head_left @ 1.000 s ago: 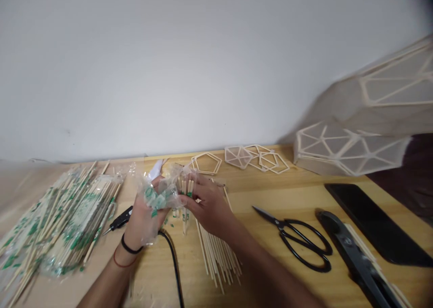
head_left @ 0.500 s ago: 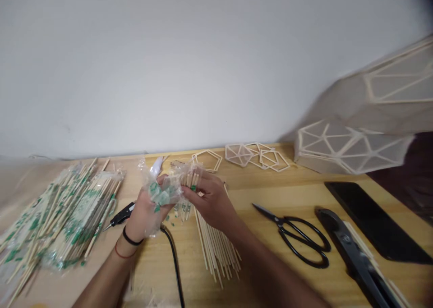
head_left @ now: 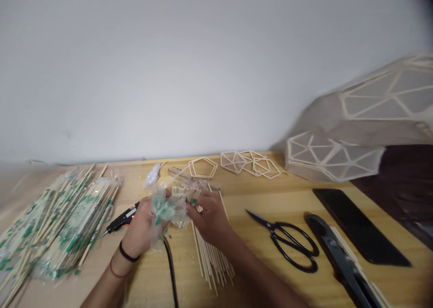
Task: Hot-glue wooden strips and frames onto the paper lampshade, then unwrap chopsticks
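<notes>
Clear plastic wrapping with green print is bunched between my hands at the middle of the table. My left hand, with a black and a red band at the wrist, is closed on it. My right hand grips the right end of the wrapping, where some thin stick ends show. Beneath my right hand a bundle of bare sticks lies on the wood. A black soldering-type tool with a small red light rests left of my left hand, and a black cable runs below.
Wrapped sticks are piled at the left. Stick pentagons lie near the wall. To the right are black scissors, a black cutter-like tool, a dark flat slab and covered stick frames.
The view has shifted slightly. My hands have drawn the wrapping a little lower, and the stick ends by my right fingers show less clearly. The tool's red light now shows.
</notes>
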`<state>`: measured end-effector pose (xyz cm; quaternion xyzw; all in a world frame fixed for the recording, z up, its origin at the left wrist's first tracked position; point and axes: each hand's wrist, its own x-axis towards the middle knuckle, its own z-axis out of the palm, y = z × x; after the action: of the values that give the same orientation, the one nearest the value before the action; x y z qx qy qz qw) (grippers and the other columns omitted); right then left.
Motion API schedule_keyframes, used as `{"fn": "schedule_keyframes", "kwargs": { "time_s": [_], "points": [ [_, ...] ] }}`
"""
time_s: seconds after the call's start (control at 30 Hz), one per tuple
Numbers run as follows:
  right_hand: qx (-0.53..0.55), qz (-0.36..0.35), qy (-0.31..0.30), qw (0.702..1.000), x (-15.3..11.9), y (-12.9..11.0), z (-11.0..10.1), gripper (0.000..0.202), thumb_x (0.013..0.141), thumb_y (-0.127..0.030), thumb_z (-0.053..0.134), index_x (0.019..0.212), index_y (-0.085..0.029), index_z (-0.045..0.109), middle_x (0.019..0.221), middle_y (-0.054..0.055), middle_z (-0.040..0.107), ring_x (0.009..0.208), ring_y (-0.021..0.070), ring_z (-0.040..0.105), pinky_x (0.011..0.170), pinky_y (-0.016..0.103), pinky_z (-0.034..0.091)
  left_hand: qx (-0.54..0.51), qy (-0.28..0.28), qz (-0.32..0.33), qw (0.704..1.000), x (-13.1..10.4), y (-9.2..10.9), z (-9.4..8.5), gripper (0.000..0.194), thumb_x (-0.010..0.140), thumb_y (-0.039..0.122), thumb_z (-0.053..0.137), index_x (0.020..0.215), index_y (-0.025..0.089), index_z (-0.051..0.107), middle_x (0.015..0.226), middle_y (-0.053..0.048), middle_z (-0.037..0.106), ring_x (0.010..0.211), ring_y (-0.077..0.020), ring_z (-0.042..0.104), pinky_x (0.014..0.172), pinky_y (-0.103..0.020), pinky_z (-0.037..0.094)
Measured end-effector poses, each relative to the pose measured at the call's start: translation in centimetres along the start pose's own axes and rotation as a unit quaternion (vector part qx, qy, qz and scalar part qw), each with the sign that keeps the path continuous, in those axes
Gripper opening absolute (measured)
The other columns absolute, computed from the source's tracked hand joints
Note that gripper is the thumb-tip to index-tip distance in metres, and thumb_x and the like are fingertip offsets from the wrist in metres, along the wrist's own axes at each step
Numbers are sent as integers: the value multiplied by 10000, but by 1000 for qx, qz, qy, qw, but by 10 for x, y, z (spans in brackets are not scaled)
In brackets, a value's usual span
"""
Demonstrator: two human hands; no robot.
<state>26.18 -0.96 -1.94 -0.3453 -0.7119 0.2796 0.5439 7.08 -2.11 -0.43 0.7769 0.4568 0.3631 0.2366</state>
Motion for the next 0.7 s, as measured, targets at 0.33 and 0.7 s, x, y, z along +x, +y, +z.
{"fn": "schedule_keyframes", "kwargs": {
  "time_s": [0.33,0.7],
  "points": [
    [11,-6,-30,999,-11,0,12,234,1028,-220,605,841,-222,746,896,52,749,802,185,703,761,271,575,16,35,-6,999,-16,0,3,192,911,221,569,739,218,654,705,-3,719,612,-175,645,641,-279,562],
    [28,28,-77,996,-17,7,16,243,1020,-192,595,843,-227,757,1008,78,774,954,208,728,890,298,581,6,37,-31,999,-21,-5,6,243,869,246,605,647,218,697,685,-39,752,684,-219,690,729,-322,590]
  ]
}}
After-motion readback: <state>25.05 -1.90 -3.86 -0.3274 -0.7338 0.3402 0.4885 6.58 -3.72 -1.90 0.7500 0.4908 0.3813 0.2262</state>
